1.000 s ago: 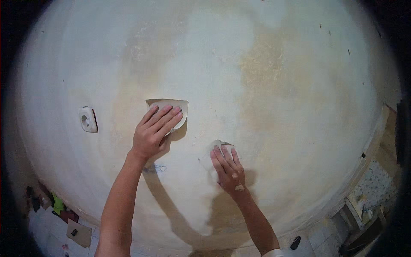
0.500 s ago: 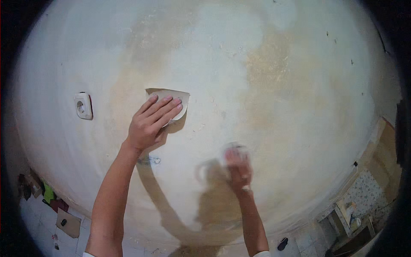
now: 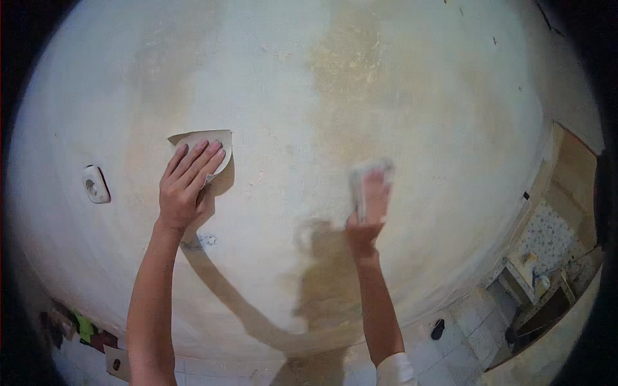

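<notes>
Flat on a stained, pale wall (image 3: 257, 96), my left hand (image 3: 187, 183) presses a beige-grey sheet of what looks like sandpaper (image 3: 219, 137). Its top left corner lifts off the wall, and the lower right edge curls under my fingers. The left thumb is mostly hidden. Farther right, my right hand (image 3: 372, 204) is smeared by motion against the wall, fingers pointing up. Around those fingers shows a pale grey flat piece (image 3: 356, 186), too blurred to name. Both hands' shadows fall on the wall.
A white wall socket (image 3: 96, 184) sits left of my left hand. At the lower right stand a battered wooden frame (image 3: 518, 283) and a speckled panel (image 3: 544, 235). A dark shoe-like object (image 3: 438, 329) lies on the tiled floor (image 3: 460, 334). Assorted items (image 3: 84, 327) lie lower left.
The view has turned to the right, so the wall and socket sit farther left. My right hand has swept up and right along the wall. My left hand keeps pressing its sheet.
</notes>
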`<state>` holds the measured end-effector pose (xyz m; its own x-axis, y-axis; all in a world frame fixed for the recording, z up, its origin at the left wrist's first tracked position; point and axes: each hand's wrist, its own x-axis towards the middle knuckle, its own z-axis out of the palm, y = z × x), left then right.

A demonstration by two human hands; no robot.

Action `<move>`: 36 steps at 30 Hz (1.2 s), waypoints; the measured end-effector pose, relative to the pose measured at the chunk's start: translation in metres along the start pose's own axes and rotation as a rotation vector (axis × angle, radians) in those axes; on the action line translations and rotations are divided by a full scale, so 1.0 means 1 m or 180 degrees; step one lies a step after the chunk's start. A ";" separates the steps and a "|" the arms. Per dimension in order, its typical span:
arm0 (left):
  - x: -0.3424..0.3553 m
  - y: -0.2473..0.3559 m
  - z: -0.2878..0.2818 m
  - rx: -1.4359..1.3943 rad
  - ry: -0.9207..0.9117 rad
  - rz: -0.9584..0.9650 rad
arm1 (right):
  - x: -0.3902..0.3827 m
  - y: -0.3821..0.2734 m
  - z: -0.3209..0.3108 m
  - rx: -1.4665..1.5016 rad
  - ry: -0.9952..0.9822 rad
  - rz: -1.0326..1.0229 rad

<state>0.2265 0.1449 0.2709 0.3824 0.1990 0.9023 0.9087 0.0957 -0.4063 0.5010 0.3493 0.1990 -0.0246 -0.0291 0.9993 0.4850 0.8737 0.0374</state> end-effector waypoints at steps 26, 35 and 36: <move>-0.003 0.001 -0.003 0.0033 -0.0058 -0.0014 | 0.008 -0.047 0.016 0.0258 -0.0981 -0.0493; 0.001 0.000 -0.003 0.0052 -0.0074 -0.0042 | 0.008 -0.087 0.028 0.0802 -0.1589 -0.1005; 0.000 0.001 -0.002 0.0011 -0.0062 -0.0053 | 0.018 -0.074 0.027 0.0817 -0.1497 -0.0868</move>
<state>0.2275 0.1431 0.2707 0.3639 0.2162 0.9060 0.9143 0.1026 -0.3918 0.4413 0.2976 0.2141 -0.5309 -0.1018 0.8413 0.1816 0.9560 0.2303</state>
